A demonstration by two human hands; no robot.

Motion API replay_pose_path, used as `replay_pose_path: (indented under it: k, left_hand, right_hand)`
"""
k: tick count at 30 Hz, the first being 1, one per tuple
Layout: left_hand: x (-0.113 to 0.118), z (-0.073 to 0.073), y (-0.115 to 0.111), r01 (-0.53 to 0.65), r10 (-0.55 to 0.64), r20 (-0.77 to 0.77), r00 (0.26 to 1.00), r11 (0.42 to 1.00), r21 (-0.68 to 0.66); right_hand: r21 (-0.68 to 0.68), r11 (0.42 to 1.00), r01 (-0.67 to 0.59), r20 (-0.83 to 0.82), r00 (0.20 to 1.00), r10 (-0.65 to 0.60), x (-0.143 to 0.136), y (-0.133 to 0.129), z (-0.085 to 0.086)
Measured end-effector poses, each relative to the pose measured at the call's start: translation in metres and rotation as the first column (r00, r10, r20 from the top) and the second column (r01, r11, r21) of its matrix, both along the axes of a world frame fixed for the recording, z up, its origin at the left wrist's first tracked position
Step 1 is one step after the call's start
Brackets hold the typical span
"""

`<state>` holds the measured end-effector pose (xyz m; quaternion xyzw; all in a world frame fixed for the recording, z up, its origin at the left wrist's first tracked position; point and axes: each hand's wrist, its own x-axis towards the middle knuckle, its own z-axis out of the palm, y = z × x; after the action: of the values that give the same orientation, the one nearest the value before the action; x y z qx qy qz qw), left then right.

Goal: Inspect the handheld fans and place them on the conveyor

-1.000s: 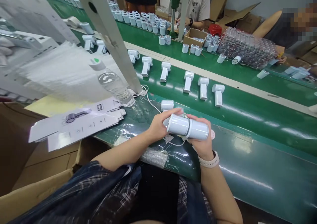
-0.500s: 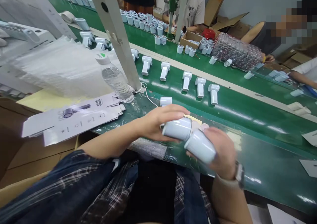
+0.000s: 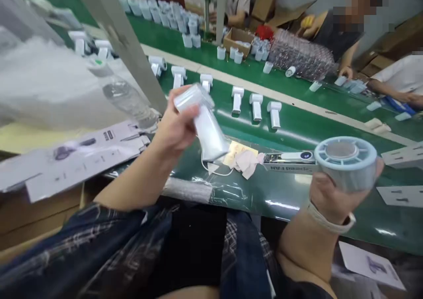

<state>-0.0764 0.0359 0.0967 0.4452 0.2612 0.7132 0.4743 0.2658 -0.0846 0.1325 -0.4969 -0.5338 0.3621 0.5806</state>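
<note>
My left hand [image 3: 180, 122] is closed round a white T-shaped handheld fan [image 3: 211, 133], held above the bench edge with its handle slanting down to the right. My right hand [image 3: 343, 197], farther right, cups the round head of another handheld fan [image 3: 346, 164], whose light-blue spoked end faces up. A pale handle with a small round display reaches left from that head, over lettering that reads "Speed FAN". Crumpled pinkish paper [image 3: 244, 162] and a yellow slip lie on the bench between my hands.
Several white fans stand in a row on the green conveyor [image 3: 297, 127]. A water bottle [image 3: 127, 98] and flat printed boxes [image 3: 86, 155] lie left, beside a metal post [image 3: 122, 39]. Co-workers sit across the line near many white cups and a bubble-wrapped stack [image 3: 299, 54].
My hands have moved apart from close together. The left one has gone up and left with its fan, the right one out to the right with the other fan.
</note>
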Motion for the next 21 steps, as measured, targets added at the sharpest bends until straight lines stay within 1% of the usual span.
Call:
replay_pose_path:
  k: [1, 2, 3, 4, 5, 6, 7, 8, 9, 10, 11, 12, 13, 14, 15, 16, 17, 18, 19, 20, 21]
  left_hand:
    - [0.002, 0.004, 0.0, 0.012, -0.012, -0.011, 1.0, 1.0, 0.013]
    - [0.004, 0.009, 0.0, -0.052, 0.052, -0.006, 0.999, 0.997, 0.049]
    - [0.006, 0.013, -0.002, -0.046, 0.048, -0.022, 0.999, 0.997, 0.067]
    - [0.009, 0.017, -0.006, -0.027, 0.032, -0.048, 0.998, 0.996, 0.088]
    - [0.013, 0.019, -0.011, 0.039, -0.029, -0.092, 0.995, 0.993, 0.113]
    - [0.017, 0.02, -0.016, 0.157, -0.132, -0.159, 0.978, 0.976, 0.153]
    - [0.024, 0.018, -0.022, 0.283, -0.23, -0.248, 0.941, 0.938, 0.203]
    - [0.031, 0.014, -0.027, 0.374, -0.276, -0.342, 0.898, 0.889, 0.265]
    - [0.041, 0.007, -0.032, 0.417, -0.262, -0.418, 0.87, 0.844, 0.338]
    - [0.052, -0.002, -0.035, 0.413, -0.204, -0.463, 0.863, 0.812, 0.413]
    - [0.064, -0.011, -0.037, 0.367, -0.12, -0.476, 0.871, 0.803, 0.47]
    - [0.075, -0.021, -0.039, 0.297, -0.035, -0.469, 0.883, 0.814, 0.498]
    - [0.086, -0.031, -0.04, 0.236, 0.024, -0.468, 0.884, 0.841, 0.488]
    - [0.095, -0.04, -0.04, 0.21, 0.042, -0.495, 0.868, 0.872, 0.442]
    - [0.1, -0.046, -0.039, 0.218, 0.025, -0.553, 0.833, 0.903, 0.37]
    - [0.102, -0.05, -0.038, 0.25, -0.015, -0.632, 0.774, 0.925, 0.285]
    - [0.101, -0.053, -0.036, 0.293, -0.063, -0.717, 0.695, 0.935, 0.202]
    - [0.096, -0.053, -0.033, 0.337, -0.105, -0.792, 0.601, 0.932, 0.132]
    - [0.088, -0.053, -0.029, 0.373, -0.131, -0.851, 0.509, 0.924, 0.081]
    - [0.079, -0.052, -0.024, 0.39, -0.135, -0.89, 0.435, 0.919, 0.052]
    - [0.07, -0.053, -0.019, 0.381, -0.12, -0.913, 0.391, 0.924, 0.042]
  right_hand:
    - [0.03, 0.999, 0.022, -0.019, 1.0, -0.022, -0.003, 0.001, 0.002]
    - [0.09, 0.994, 0.054, -0.048, 0.998, -0.05, -0.007, 0.003, 0.003]
    - [0.16, 0.984, 0.078, -0.089, 0.994, -0.064, -0.012, 0.006, 0.003]
    - [0.222, 0.972, 0.078, -0.138, 0.989, -0.047, -0.019, 0.01, 0.001]
    - [0.258, 0.965, 0.047, -0.187, 0.982, 0.002, -0.027, 0.014, -0.003]
    - [0.263, 0.965, -0.002, -0.233, 0.97, 0.066, -0.037, 0.018, -0.01]
    - [0.237, 0.969, -0.063, -0.269, 0.955, 0.128, -0.048, 0.021, -0.02]
    - [0.18, 0.977, -0.114, -0.299, 0.94, 0.165, -0.059, 0.023, -0.032]
    - [0.129, 0.985, -0.112, -0.317, 0.937, 0.148, -0.07, 0.025, -0.046]
    - [0.08, 0.993, -0.081, -0.304, 0.947, 0.102, -0.081, 0.025, -0.061]
    - [0.055, 0.995, -0.083, -0.269, 0.959, 0.095, -0.089, 0.025, -0.075]
    - [0.044, 0.991, -0.129, -0.198, 0.971, 0.135, -0.094, 0.024, -0.087]
    - [0.023, 0.981, -0.191, -0.11, 0.975, 0.193, -0.094, 0.023, -0.097]
    - [0.001, 0.969, -0.245, -0.039, 0.969, 0.245, -0.09, 0.022, -0.103]
    - [-0.026, 0.965, -0.262, 0.047, 0.964, 0.263, -0.08, 0.023, -0.105]
    - [-0.049, 0.972, -0.23, 0.14, 0.962, 0.234, -0.064, 0.024, -0.104]
    - [-0.056, 0.986, -0.156, 0.199, 0.966, 0.165, -0.044, 0.025, -0.1]
    - [-0.038, 0.999, -0.017, 0.358, 0.933, 0.03, -0.021, 0.027, -0.093]
    - [-0.02, 0.997, 0.068, 0.386, 0.921, -0.055, 0.003, 0.03, -0.084]
    - [0.024, 0.985, 0.169, 0.442, 0.882, -0.162, 0.027, 0.033, -0.074]
    - [0.069, 0.967, 0.246, 0.469, 0.847, -0.249, 0.048, 0.037, -0.065]
